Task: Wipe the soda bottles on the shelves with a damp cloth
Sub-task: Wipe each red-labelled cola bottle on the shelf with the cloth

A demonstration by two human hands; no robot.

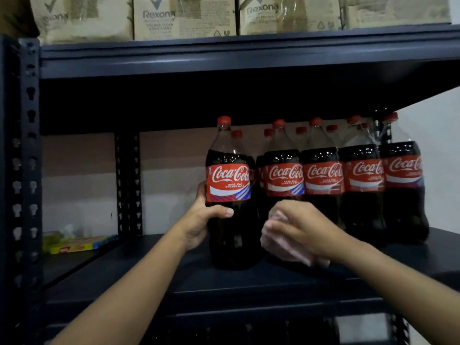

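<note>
Left hand gripping leftmost bottle on shelf, right hand just right, clutching pale cloth, blurred

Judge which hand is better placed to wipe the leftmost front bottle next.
Right. The right hand holds the cloth beside the bottle, while the left hand grips its side, steadying it.

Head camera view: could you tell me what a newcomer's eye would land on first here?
The row of Coca-Cola bottles with red labels on the dark metal shelf stands out. The left hand grips the leftmost bottle, pulled forward, while the right hand holds a pale cloth beside it. Rexona packs line the shelf above.
</note>
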